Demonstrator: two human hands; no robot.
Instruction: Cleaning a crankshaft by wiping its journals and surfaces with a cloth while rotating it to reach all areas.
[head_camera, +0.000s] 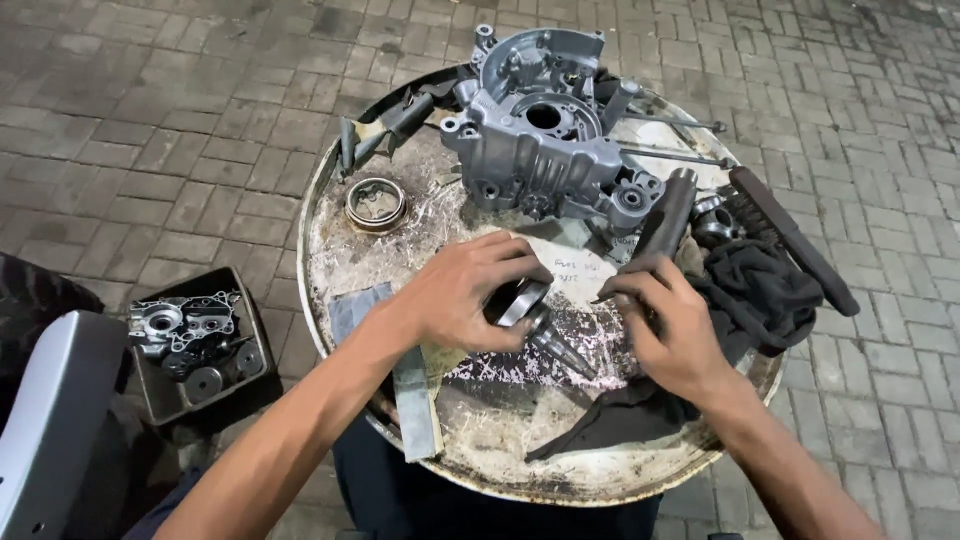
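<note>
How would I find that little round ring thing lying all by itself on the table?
Start at the round metal table top and find the big silver engine casing at its far side. Just left of that casing lies the ring: small, flat, brassy-rimmed, untouched by either hand.

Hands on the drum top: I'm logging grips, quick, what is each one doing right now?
Left hand: closed around a round metal part on a shaft.
Right hand: closed on a dark cylindrical tool.
</note>
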